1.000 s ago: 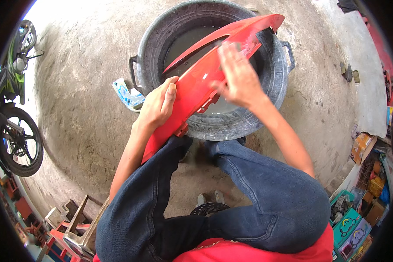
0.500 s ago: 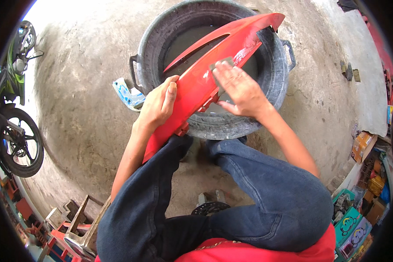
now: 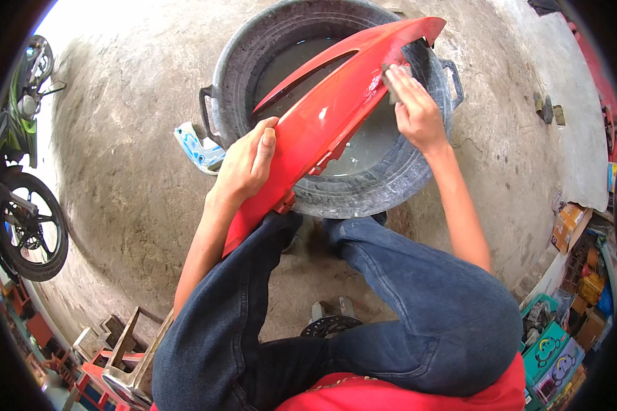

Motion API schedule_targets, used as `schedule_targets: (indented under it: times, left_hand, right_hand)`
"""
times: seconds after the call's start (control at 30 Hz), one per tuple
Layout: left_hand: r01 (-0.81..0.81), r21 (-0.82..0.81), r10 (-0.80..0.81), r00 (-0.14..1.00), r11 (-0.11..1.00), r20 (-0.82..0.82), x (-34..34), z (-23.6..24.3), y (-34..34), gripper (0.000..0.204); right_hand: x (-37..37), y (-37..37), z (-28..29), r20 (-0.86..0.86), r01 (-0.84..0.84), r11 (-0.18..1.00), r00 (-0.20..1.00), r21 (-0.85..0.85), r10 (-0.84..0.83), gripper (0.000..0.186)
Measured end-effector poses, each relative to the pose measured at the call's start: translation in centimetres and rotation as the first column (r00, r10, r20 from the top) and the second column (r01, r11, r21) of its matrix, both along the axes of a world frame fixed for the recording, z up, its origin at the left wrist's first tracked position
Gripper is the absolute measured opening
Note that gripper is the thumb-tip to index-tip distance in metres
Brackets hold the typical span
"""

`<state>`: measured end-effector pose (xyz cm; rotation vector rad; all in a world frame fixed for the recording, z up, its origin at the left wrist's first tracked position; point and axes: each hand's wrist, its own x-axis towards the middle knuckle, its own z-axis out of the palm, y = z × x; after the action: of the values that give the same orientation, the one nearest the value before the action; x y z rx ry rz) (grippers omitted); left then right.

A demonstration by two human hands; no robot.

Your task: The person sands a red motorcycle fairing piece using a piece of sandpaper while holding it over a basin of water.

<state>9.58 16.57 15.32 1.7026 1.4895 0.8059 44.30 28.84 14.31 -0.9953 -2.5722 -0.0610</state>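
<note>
A long red motorcycle body panel (image 3: 315, 127) slants from my lap up across a dark round tub (image 3: 384, 195) with cloudy water (image 3: 370, 147) in it. My left hand (image 3: 245, 164) grips the panel's near part, thumb on top and fingers over its left edge. Near the far end, my right hand (image 3: 418, 113) presses a grey piece of sandpaper (image 3: 393, 97) against the panel's right edge; the fingers cover most of the piece. Wet, shiny patches show on the red surface beside it.
A blue and white curved piece (image 3: 197, 149) lies on the floor left of the tub. At far left stands a motorcycle (image 3: 29, 222). A wooden stool frame (image 3: 127, 363) is at lower left; boxes (image 3: 548, 356) and clutter line the right side.
My right hand has slid with the sandpaper up and right along the panel toward its far end. My left hand keeps its grip; the panel has barely shifted.
</note>
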Motion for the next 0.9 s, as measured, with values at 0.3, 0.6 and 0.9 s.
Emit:
schedule_targets:
  times: [0.3,0.6,0.9]
  left_hand:
    - [-0.009,0.022,0.009,1.0,1.0,-0.01,-0.2,-0.2,-0.1,0.052]
    - [-0.008,0.0,0.008,1.0,1.0,-0.011,-0.1,-0.4,-0.3,0.053]
    - [-0.009,-0.042,0.007,0.999,0.999,-0.05,0.2,0.3,0.0,0.046]
  right_hand:
    - [-4.2,-5.3,0.7,-0.016,-0.121,0.991,0.992,0.057,0.122,0.044]
    - [-5.6,-7.2,0.0,-0.066,-0.26,0.966,0.963,-0.002,0.26,0.044]
    - [-6.4,-9.5,-0.8,-0.118,-0.187,0.978,0.977,-0.096,0.176,0.049]
